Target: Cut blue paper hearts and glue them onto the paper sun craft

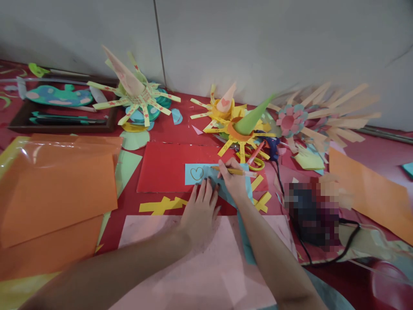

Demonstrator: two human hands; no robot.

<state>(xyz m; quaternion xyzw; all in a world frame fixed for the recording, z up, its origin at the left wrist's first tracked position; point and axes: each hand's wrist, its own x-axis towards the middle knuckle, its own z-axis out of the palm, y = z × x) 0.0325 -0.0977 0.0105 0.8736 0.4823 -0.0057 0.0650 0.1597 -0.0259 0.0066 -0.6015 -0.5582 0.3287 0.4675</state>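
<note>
My right hand (235, 178) grips a yellow pencil (232, 171), its tip down on a light blue paper strip (193, 173) that bears a drawn heart outline. The strip lies on a red sheet (161, 165). My left hand (200, 206) rests flat with fingers stretched out, pressing the near edge of the blue paper. Both forearms reach in from the bottom over a pink sheet (206, 267).
Orange sheets in plastic (58, 185) lie at left. Paper sun-and-cone crafts (135, 97) (240, 122) stand at the back by the wall, a dark tray (61, 120) far left. Scissors (254, 160), yellow strips (161, 206), a black cable (322, 258) and an orange sheet (371, 193) lie right.
</note>
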